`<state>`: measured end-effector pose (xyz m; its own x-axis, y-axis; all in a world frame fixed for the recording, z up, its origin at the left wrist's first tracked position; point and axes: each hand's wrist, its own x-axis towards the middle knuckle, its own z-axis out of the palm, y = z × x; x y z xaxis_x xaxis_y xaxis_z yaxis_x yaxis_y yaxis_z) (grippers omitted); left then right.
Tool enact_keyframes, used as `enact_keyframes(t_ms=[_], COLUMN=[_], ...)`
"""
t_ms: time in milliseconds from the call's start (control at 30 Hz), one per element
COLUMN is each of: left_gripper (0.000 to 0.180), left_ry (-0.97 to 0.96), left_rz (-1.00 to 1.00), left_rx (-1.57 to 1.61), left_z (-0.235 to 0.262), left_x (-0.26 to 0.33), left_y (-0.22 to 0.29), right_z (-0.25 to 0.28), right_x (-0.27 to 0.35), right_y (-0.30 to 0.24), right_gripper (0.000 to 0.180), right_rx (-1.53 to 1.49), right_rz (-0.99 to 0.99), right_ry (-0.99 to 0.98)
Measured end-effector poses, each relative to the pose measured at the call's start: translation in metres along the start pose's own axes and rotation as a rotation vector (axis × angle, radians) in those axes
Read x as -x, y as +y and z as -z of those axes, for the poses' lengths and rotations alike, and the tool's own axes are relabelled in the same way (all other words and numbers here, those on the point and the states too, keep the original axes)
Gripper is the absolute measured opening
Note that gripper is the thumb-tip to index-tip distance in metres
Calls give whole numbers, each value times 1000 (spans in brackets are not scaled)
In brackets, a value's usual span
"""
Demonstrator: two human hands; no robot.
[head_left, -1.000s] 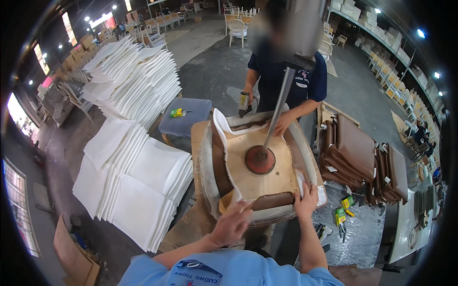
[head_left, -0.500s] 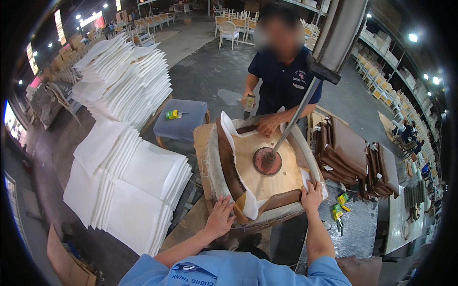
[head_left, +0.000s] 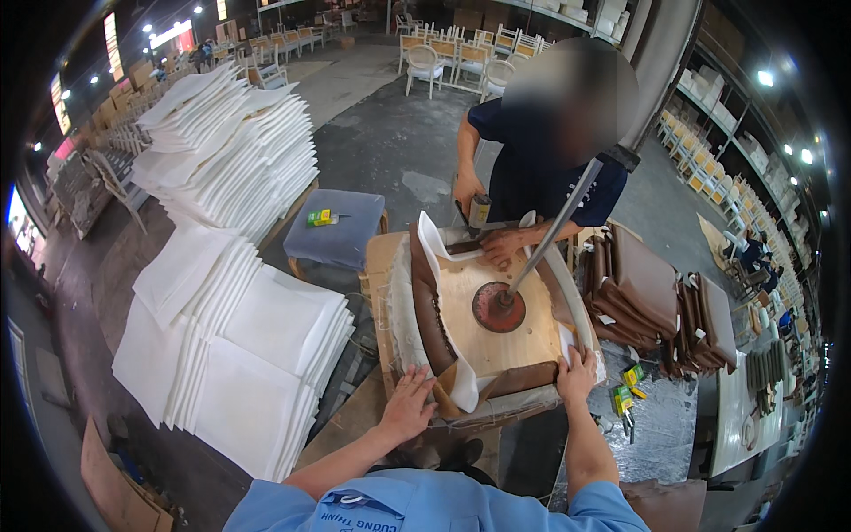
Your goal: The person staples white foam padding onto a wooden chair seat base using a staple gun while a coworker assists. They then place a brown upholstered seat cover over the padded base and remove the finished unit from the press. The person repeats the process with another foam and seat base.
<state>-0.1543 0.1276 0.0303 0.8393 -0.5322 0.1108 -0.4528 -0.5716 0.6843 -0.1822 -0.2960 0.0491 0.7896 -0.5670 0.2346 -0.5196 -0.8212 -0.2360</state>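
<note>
A wooden seat panel (head_left: pixel 532 341) lies in a padded, cloth-edged rectangular frame (head_left: pixel 408 332). Brown upholstery cover (head_left: pixel 430 306) and white padding (head_left: pixel 464 387) fold up around the panel. My left hand (head_left: pixel 409 406) rests flat, fingers apart, on the frame's near left corner. At the near right corner, my right hand (head_left: pixel 576 377) lies with spread, slightly bent fingers against the white flap. A red round pressing plate (head_left: pixel 498 308) on a metal rod bears on the panel. Opposite me, a co-worker holds a handheld stapler-like tool (head_left: pixel 480 211) at the far edge; their other hand (head_left: pixel 503 246) touches the panel.
Tall piles of white padding sheets (head_left: pixel 222 337) stand on my left. A blue-grey stool (head_left: pixel 332 226) carries a small green-yellow box. Stacked brown cushions (head_left: pixel 643 284) and more green-yellow boxes (head_left: pixel 624 399) are at right. A slanting metal column (head_left: pixel 660 71) rises behind the rod.
The co-worker has leaned forward and to the right over the frame, bringing the tool down to its far edge. My hands keep their places on the near corners.
</note>
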Motion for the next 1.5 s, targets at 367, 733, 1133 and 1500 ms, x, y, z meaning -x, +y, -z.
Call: enact_keyframes(t_ms=[367, 733, 1133, 1500], left_gripper=[62, 63, 64, 64], left_ry=[-7, -15, -27, -34], left_rz=[-23, -53, -72, -37], left_rx=[6, -4, -16, -1], left_z=[1, 4, 5, 1], left_x=[0, 0, -1, 0], left_y=[-1, -4, -7, -2], right_z=[-2, 0, 2, -4], right_x=[0, -1, 0, -4], right_y=[1, 0, -5, 6], right_gripper=[49, 50, 50, 49], right_rx=[-13, -24, 4, -37], right_rz=[26, 12, -24, 39], right_ry=[56, 52, 35, 81])
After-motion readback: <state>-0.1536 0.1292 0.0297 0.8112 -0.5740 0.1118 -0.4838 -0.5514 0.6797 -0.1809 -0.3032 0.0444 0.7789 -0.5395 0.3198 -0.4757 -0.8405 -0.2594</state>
